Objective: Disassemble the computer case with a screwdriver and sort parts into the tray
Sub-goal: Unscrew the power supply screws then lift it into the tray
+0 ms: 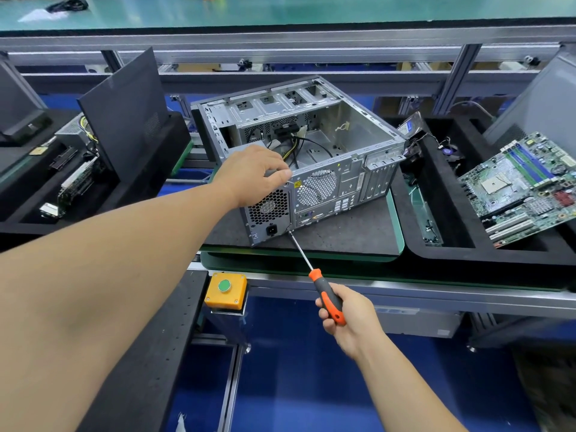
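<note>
Right hand (pixel 346 319): clenched around screwdriver (pixel 314 275), tip at computer case (pixel 311 169) rear screw. Left hand (pixel 252 176): grasping case's top edge. Risk: angled tip slipping off, stripping the screw.

Your orange-and-black plastic-handled screwdriver (pixel 327 299), your bare silver steel computer case (pixel 314 157) with honeycomb-punched grilles, your black foam tray (pixel 414 194), your green printed motherboard (pixel 526 185) with blue slots, your yellow box with round green button (pixel 225 289), your teal bench mat (pixel 280 10)

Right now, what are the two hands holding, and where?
Right hand grips the orange-and-black screwdriver by its handle. Left hand holds the grey metal computer case at its top rear edge.
</note>
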